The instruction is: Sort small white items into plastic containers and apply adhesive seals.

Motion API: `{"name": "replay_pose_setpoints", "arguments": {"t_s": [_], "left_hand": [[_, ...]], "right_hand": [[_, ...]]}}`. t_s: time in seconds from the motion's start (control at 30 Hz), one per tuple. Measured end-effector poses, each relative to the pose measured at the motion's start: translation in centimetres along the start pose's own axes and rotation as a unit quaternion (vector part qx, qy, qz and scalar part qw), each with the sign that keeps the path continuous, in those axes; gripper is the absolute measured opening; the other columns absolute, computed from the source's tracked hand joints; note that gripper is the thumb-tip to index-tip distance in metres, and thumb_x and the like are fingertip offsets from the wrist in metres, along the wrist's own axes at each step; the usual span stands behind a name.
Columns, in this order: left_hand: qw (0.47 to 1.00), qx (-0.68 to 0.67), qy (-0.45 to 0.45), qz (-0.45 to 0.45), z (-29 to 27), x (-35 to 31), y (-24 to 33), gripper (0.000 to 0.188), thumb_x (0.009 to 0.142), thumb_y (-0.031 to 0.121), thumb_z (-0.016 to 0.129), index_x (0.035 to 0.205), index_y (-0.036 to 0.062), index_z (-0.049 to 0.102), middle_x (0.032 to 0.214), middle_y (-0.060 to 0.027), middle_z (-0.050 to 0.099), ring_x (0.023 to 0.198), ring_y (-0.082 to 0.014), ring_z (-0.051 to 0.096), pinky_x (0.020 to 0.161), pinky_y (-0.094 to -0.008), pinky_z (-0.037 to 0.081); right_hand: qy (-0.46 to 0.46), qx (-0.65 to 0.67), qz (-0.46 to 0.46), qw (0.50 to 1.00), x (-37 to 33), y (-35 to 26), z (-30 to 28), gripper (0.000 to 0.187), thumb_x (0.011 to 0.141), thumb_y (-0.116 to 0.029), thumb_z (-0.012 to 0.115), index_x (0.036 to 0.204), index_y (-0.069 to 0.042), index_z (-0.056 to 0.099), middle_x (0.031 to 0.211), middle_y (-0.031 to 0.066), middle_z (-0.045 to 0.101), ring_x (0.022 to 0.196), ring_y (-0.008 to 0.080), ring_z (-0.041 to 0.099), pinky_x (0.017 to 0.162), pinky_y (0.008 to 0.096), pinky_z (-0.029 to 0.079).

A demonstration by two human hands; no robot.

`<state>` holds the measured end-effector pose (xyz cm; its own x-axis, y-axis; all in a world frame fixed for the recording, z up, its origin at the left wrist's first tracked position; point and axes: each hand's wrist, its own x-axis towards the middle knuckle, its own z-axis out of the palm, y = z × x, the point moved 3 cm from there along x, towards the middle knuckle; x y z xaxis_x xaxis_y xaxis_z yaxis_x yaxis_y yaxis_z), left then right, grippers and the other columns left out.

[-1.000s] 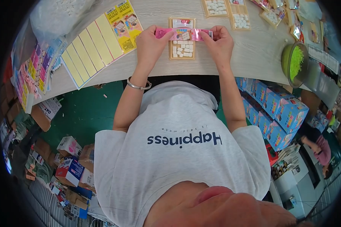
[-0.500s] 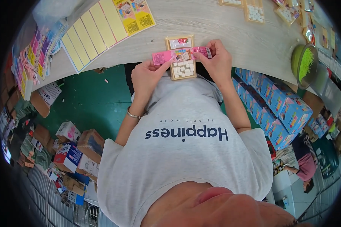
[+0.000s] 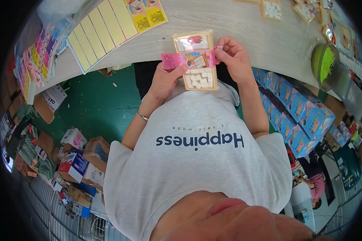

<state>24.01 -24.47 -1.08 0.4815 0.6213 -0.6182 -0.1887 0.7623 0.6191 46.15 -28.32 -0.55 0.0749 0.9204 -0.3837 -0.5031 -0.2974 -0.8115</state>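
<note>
A shallow clear plastic tray (image 3: 214,80) is held up at the table's front edge, slightly tilted. White cubes (image 3: 199,80) fill its near compartment, and a white packet with a red picture (image 3: 192,42) lies in the far one. A pink printed label strip (image 3: 194,60) crosses the tray's middle, its left end sticking out past the side. My left hand (image 3: 165,81) is closed on the strip and the tray's left side, thumb on top. With bent fingers, my right hand (image 3: 233,58) pinches the strip's right end beside the tray.
A sheet of yellow label strips (image 3: 104,30) lies at the left of the table (image 3: 213,20). A bowl of green shreds (image 3: 326,66) stands at the right edge, with filled trays (image 3: 272,9) farther back. Blue boxes (image 3: 297,100) are stacked below, cartons (image 3: 74,164) at left.
The tray has risen toward me and turned slightly. The strip's right end, which stuck out flat before, now goes down at the tray's right side under my right hand's fingers.
</note>
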Motion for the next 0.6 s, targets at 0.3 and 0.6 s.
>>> {"name": "replay_pose_setpoints", "arguments": {"t_s": [0.3, 0.6], "left_hand": [[0.991, -0.069, -0.117, -0.024, 4.3, 1.1, 2.6, 0.033, 0.095, 0.01, 0.071, 0.126, 0.0025, 0.064, 0.118, -0.0076, 0.071, 0.104, -0.015, 0.068, 0.088, -0.0337, 0.058], [0.928, 0.31, -0.083, 0.188, 4.1, 1.1, 7.1, 0.037, 0.08, 0.001, 0.084, 0.114, -0.0021, 0.07, 0.105, -0.0083, 0.073, 0.088, -0.0139, 0.068, 0.078, -0.0291, 0.056]], "right_hand": [[-0.028, 0.231, -0.026, 0.972, -1.6, -2.5, 3.6, 0.028, 0.099, -0.007, 0.064, 0.126, 0.0, 0.061, 0.117, 0.0083, 0.068, 0.104, 0.0156, 0.068, 0.091, 0.0298, 0.057], [0.056, -0.187, -0.19, 0.962, -4.2, -6.7, 3.3, 0.027, 0.09, 0.01, 0.069, 0.116, 0.005, 0.068, 0.108, 0.006, 0.071, 0.096, 0.01, 0.065, 0.085, 0.0262, 0.053]]}}
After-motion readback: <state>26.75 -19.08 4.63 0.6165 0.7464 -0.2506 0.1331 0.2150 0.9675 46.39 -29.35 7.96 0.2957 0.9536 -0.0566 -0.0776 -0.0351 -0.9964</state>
